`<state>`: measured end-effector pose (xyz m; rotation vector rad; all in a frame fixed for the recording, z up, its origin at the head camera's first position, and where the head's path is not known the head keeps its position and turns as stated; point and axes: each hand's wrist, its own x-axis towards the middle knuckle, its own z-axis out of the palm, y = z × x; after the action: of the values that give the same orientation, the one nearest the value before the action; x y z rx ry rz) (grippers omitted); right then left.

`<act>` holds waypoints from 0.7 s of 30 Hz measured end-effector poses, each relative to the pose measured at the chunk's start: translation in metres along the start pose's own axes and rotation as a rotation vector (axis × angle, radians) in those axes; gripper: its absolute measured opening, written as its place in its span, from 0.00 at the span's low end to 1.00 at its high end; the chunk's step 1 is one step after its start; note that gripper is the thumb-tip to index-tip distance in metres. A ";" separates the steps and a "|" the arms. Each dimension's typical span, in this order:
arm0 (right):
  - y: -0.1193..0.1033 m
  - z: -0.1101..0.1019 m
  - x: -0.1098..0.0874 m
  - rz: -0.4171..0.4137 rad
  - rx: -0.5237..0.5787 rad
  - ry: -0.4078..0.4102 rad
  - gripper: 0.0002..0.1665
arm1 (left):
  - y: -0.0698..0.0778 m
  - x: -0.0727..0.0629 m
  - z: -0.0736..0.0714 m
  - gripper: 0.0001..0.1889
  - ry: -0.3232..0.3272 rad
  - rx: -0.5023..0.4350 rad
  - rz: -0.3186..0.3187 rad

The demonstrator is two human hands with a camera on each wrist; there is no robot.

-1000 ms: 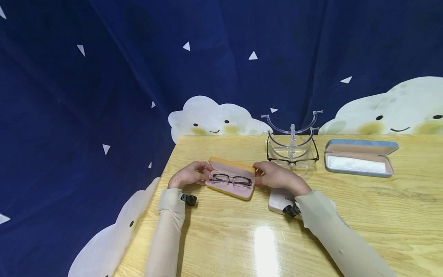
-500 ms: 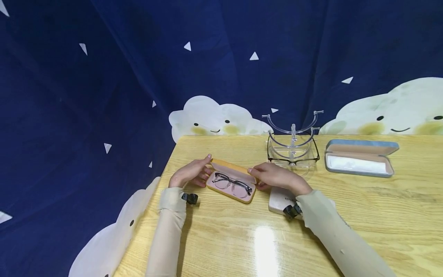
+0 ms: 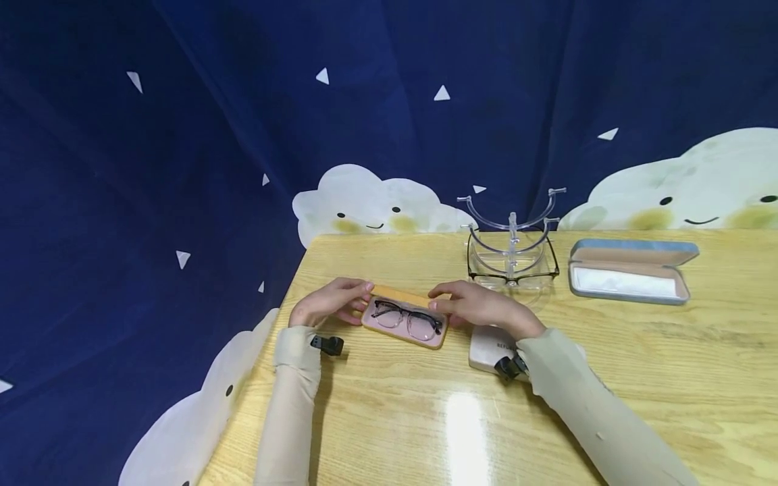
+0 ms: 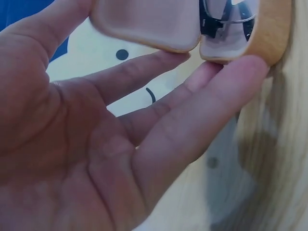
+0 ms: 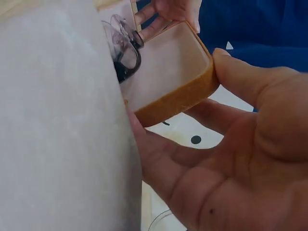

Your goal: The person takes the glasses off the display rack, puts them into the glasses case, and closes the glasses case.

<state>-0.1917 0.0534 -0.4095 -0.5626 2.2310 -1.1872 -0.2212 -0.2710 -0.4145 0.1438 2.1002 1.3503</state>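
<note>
While the yellow case [image 3: 398, 336] remains open on the bench [image 3: 389, 412], we note that its lid [image 3: 399, 295] leans farther forward than half a second ago: the head view now presents mainly the orange outer face, where a strip of pink lining showed before. The left hand [image 3: 333, 300] is half spread and holds the case's left end; its thumb, earlier raised at the lid corner, now bears on that corner, and its fingers touch the case below. The right hand [image 3: 477, 304], likewise partly open, holds the right end, thumb at the lid's free edge, fingers toward the hinge. We find the glasses [image 3: 419, 315] in the base, between the hands, lying as before. The white case [image 3: 484, 349] sits beneath the right wrist, partly covered. Behind it stands the clear stand [image 3: 512, 236] with a black-framed pair [image 3: 513, 279]; to its right, the blue case [image 3: 632, 256] lies open, containing a white cloth [image 3: 623, 282].
</note>
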 end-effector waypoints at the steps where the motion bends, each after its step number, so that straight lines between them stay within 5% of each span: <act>1: -0.001 0.000 -0.001 -0.001 -0.020 0.003 0.29 | -0.001 -0.001 -0.002 0.31 -0.021 -0.011 0.006; 5: -0.006 0.005 -0.002 -0.011 -0.118 0.028 0.31 | -0.004 -0.005 -0.007 0.30 -0.057 -0.007 0.021; 11: -0.008 0.015 -0.001 -0.056 -0.308 0.089 0.38 | -0.004 -0.004 -0.003 0.29 -0.013 0.100 -0.003; 17: -0.009 0.010 -0.004 -0.032 -0.243 0.080 0.39 | 0.003 -0.003 0.002 0.28 0.076 0.195 -0.014; 21: -0.011 0.006 -0.010 -0.031 -0.237 0.083 0.38 | 0.009 -0.003 0.006 0.30 0.165 0.269 0.057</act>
<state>-0.1794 0.0500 -0.4007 -0.6528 2.4609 -0.9821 -0.2178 -0.2626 -0.4070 0.2113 2.4284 1.1384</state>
